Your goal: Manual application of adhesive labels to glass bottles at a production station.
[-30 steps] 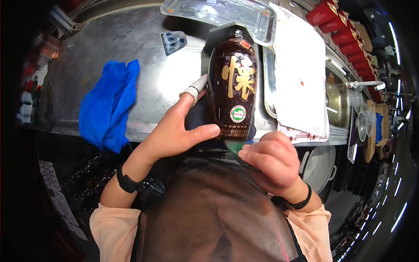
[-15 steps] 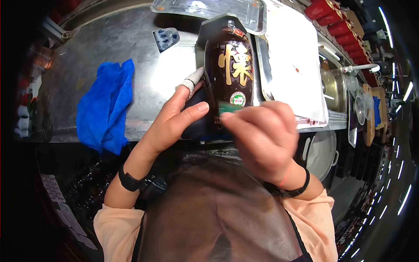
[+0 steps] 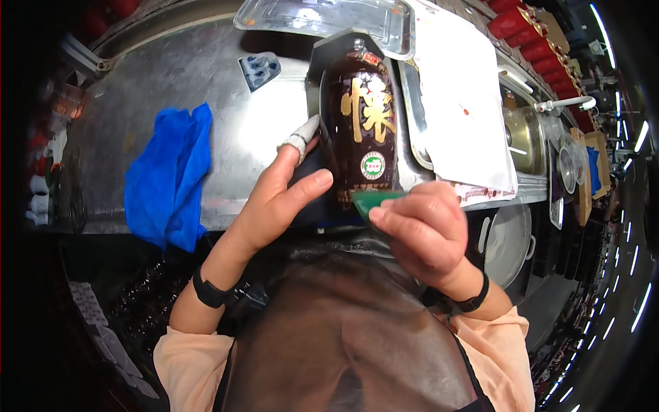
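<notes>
A large dark brown bottle (image 3: 360, 134) with raised gold characters and a round green-and-white emblem lies on its side in a dark holder (image 3: 314, 81). Its neck end points away from me. My left hand (image 3: 274, 192) rests along the bottle's left side, fingers stretched out and thumb apart, with white tape around one finger. Pinched in my right hand (image 3: 427, 226) is a thin green scraper (image 3: 374, 199), its edge at the near end of the bottle, below the emblem. Whether the scraper touches the surface I cannot tell.
A blue cloth (image 3: 168, 178) hangs over the bench's front edge at the left. A small patterned palette-like piece (image 3: 259, 71) lies beyond it. Behind the bottle is a clear tray (image 3: 319, 17); white sheets (image 3: 463, 103) lie at right, near a sink (image 3: 525, 137) and a pot (image 3: 508, 244).
My right hand has drawn slightly down toward me, and more of the green scraper shows. The emblem is now uncovered. My left hand stays beside the bottle.
</notes>
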